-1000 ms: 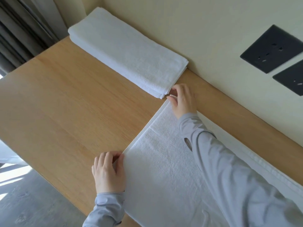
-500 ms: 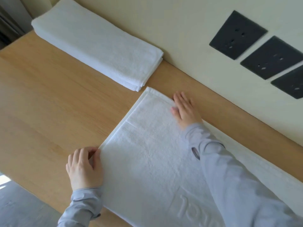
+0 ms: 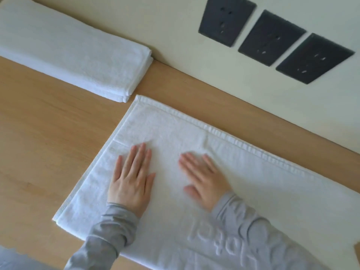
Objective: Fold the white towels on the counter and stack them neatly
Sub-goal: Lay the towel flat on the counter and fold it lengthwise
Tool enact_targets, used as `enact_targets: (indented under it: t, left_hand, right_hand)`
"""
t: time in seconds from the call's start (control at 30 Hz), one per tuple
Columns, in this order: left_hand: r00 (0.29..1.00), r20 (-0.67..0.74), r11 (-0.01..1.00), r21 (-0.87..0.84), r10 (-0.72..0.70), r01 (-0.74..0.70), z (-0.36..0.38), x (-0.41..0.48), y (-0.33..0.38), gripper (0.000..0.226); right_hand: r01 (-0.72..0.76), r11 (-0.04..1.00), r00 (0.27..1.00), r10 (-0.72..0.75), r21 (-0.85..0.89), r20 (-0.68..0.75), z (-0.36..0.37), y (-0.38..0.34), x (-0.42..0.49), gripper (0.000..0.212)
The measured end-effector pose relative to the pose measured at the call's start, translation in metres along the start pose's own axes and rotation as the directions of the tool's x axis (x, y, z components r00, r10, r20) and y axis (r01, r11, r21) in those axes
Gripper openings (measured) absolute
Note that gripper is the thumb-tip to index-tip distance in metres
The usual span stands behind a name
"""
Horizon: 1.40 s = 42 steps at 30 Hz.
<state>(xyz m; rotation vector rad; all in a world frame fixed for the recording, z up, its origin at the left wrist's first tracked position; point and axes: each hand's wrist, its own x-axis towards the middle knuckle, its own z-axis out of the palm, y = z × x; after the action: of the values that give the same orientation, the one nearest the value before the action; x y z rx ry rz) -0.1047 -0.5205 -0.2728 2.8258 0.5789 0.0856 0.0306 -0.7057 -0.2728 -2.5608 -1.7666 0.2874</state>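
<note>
A large white towel (image 3: 263, 191) lies spread flat on the wooden counter (image 3: 42, 137), its hemmed far edge running along the wall and raised lettering showing near its bottom edge. My left hand (image 3: 132, 176) lies flat on the towel close to its left end, fingers straight. Beside it my right hand (image 3: 204, 178) also presses flat on the cloth, fingers spread and a little blurred. A folded white towel (image 3: 74, 53) lies at the back left against the wall, just beyond the spread towel's corner.
Three dark socket plates (image 3: 272, 38) are set in the cream wall above the counter. Bare wood stretches to the left of the spread towel. The counter's front edge and a strip of grey floor (image 3: 11, 258) show at the bottom left.
Both hands let go of the towel's left corners and moved inward onto its surface, now lying flat side by side. The view has shifted right, showing a third socket plate.
</note>
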Motion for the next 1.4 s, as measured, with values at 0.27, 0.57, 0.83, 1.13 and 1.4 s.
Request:
enact_targets:
  t: [0.27, 0.57, 0.83, 1.13, 1.4]
  left_hand:
    - [0.999, 0.031, 0.996, 0.085, -0.044, 0.041, 0.010, 0.001, -0.002, 0.063]
    - [0.997, 0.043, 0.995, 0.081, -0.067, 0.063, 0.007, 0.001, 0.005, 0.065]
    - [0.998, 0.030, 0.995, 0.087, -0.061, 0.058, 0.005, 0.001, 0.010, 0.067]
    - [0.999, -0.040, 0.997, -0.075, 0.026, -0.028, 0.009, -0.017, 0.092, 0.065]
    - [0.929, 0.159, 0.940, -0.125, 0.334, -0.317, 0.050, -0.037, 0.225, 0.070]
  right_hand:
    - [-0.511, 0.859, 0.859, 0.512, -0.029, 0.013, -0.013, 0.117, 0.000, 0.063]
    - [-0.002, 0.999, 0.995, 0.007, 0.054, -0.095, 0.008, -0.041, -0.049, 0.058]
    - [-0.524, 0.851, 0.851, 0.525, 0.029, -0.032, -0.001, 0.128, -0.107, 0.062]
    - [-0.604, 0.674, 0.645, 0.727, 0.425, -0.235, -0.031, 0.119, -0.155, 0.054]
    - [-0.545, -0.266, -0.309, 0.945, 0.795, 0.105, 0.010, 0.046, -0.342, 0.055]
